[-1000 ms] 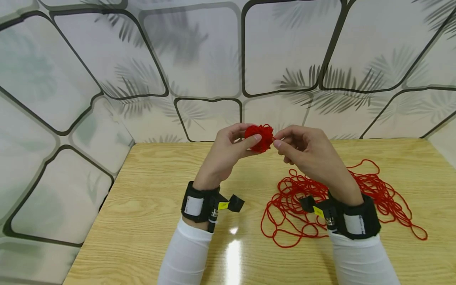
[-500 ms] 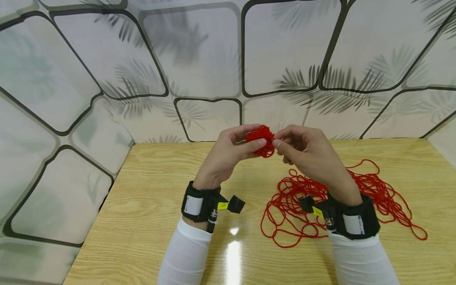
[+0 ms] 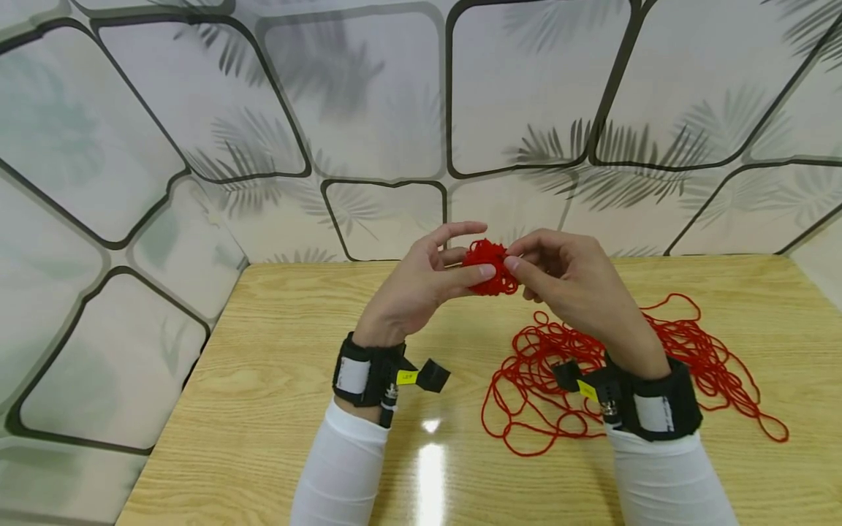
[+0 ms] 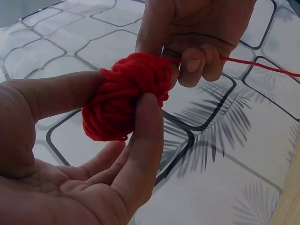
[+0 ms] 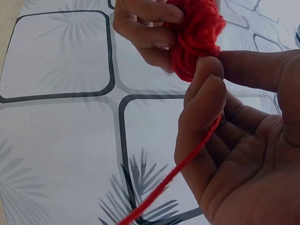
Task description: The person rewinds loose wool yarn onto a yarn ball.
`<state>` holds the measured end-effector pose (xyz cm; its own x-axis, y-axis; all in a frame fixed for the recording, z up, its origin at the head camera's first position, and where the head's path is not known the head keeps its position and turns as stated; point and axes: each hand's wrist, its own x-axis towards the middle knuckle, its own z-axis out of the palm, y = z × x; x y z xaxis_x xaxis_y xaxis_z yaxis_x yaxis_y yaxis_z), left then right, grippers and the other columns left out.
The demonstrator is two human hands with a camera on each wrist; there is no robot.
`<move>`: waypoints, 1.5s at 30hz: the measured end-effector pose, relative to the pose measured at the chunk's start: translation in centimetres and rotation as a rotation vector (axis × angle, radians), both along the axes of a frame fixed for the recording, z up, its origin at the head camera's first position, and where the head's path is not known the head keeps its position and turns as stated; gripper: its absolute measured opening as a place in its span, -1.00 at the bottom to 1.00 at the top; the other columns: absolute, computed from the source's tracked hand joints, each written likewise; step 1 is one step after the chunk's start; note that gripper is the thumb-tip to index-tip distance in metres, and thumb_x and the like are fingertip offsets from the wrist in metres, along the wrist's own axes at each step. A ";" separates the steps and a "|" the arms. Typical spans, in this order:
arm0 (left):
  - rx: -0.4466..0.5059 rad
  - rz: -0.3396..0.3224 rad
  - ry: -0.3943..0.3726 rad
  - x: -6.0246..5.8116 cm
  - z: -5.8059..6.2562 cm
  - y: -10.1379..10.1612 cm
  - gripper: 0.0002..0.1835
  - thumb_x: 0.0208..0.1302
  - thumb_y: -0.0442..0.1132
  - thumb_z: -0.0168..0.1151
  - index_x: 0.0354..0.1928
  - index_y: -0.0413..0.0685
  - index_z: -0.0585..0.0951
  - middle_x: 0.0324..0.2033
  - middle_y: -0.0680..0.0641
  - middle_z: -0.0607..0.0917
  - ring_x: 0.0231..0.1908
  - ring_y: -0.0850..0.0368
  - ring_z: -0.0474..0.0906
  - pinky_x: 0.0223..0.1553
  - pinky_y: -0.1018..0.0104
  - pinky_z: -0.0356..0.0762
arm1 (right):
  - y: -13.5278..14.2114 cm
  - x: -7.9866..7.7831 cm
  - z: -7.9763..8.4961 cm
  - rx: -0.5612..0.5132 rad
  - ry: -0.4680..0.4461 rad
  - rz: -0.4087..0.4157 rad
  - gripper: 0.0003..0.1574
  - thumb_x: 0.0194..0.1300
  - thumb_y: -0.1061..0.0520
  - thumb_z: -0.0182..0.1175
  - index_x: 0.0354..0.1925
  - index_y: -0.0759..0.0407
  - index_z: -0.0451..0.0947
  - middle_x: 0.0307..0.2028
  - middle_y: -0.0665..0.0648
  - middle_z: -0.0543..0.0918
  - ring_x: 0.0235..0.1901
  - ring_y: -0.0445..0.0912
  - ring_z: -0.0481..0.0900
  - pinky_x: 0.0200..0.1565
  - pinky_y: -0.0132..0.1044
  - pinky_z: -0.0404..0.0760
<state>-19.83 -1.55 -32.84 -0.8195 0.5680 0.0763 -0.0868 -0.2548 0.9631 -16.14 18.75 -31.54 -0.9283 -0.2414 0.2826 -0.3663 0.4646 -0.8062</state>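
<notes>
A small ball of red yarn (image 3: 485, 256) is held up above the far edge of the table. My left hand (image 3: 427, 274) grips it between thumb and fingers, and in the head view its index finger is lifted off the ball. In the left wrist view the wound ball (image 4: 119, 101) shows many overlapping strands. Close against the ball's right side, my right hand (image 3: 572, 277) pinches the yarn strand. From those fingers the strand (image 5: 173, 173) runs away, down and to the left in the right wrist view.
Loose red yarn (image 3: 539, 394) lies in tangled loops on the wooden table (image 3: 263, 380), under and around the right forearm. A patterned wall covering (image 3: 381, 95) rises behind the table and along its left side.
The ball has turned in my left hand and shifted slightly right and down, closer to the right fingers. The left index finger has lifted. My right hand stays nearly in place.
</notes>
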 end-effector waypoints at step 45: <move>0.064 0.037 -0.024 0.2 0.4 -0.1 -0.62 0.14 -0.26 0.26 -0.04 -0.29 0.42 -0.03 -0.27 0.54 -0.05 -0.08 0.51 0.02 0.14 0.42 | 0.2 0.0 0.3 -0.026 -0.022 -0.030 -0.67 0.30 -0.10 0.08 -0.14 0.10 0.51 -0.39 0.13 0.54 -0.50 -0.02 0.50 -0.43 -0.21 0.53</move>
